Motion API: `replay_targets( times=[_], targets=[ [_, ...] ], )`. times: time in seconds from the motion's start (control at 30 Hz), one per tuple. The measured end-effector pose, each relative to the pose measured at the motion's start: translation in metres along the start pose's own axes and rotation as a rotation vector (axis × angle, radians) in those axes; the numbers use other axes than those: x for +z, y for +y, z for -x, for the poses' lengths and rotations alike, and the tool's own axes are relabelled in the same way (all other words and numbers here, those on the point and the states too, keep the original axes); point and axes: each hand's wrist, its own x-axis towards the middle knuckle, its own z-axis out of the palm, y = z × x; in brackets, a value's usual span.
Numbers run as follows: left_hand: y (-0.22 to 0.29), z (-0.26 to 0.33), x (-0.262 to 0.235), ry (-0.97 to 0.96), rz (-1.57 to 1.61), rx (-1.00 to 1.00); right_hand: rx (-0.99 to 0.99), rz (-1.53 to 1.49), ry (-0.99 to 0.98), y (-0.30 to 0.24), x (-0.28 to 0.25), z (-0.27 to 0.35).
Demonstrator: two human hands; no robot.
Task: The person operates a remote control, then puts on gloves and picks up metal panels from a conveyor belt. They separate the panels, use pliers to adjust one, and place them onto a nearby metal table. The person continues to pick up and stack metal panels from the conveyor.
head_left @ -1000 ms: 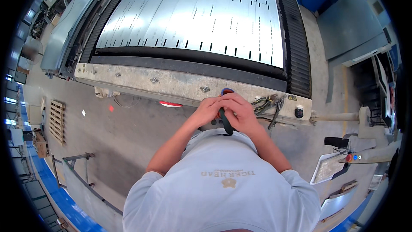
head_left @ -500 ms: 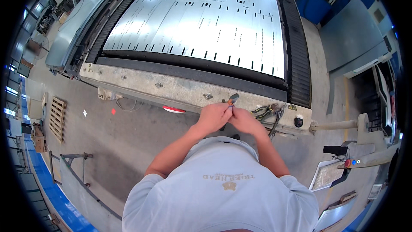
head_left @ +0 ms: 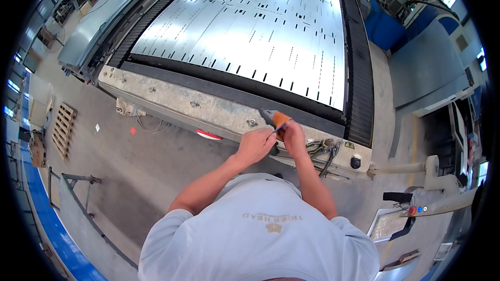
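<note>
So compared with a moment back, the hands have been shifted up onto the dusty grey front ledge [head_left: 208,106] of the machine, and an orange-tipped tool [head_left: 278,120] can now be seen poking out above them, where only a dark bit was showing before. That reads like the tool has been brought up to the ledge's edge, so the work looks to be properly under way rather than being set up. The left hand [head_left: 255,145] is curled into a loose fist, pinching something thin and bluish right beside the tool. The right hand [head_left: 292,139] is closed around the tool's lower part, just under the orange tip. Past the grip, a big shiny perforated metal sheet [head_left: 250,31] is laid out; cables [head_left: 320,150] are hanging just right of it.
</note>
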Motion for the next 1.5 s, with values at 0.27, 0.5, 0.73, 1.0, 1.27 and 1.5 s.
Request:
replay_targets(
  times=[0.27, 0.5, 0.73, 1.0, 1.27, 1.5],
  targets=[
    [0.012, 0.011, 0.004, 0.019, -0.087, 0.168, -0.444, 1.125, -0.088, -0.015, 0.011, -0.015],
    [-0.011, 0.017, 0.029, -0.091, -0.204, 0.256, 0.036, 0.123, 0.061, 0.019, -0.018, -0.055],
    [-0.016, 0.014, 0.039, -0.117, -0.128, 0.215, 0.02, -0.302, -0.085, -0.013, -0.005, -0.061],
    [-0.02, 0.008, 0.036, -0.187, -0.153, 0.273, -0.406, 0.292, 0.056, 0.051, -0.052, -0.089],
    [-0.011, 0.017, 0.039, -0.225, -0.122, 0.266, -0.14, 1.067, -0.01, 0.018, -0.009, -0.092],
    [-0.026, 0.023, 0.028, -0.269, -0.206, 0.213, -0.37, 1.388, -0.042, 0.03, 0.005, -0.092]
  ],
)
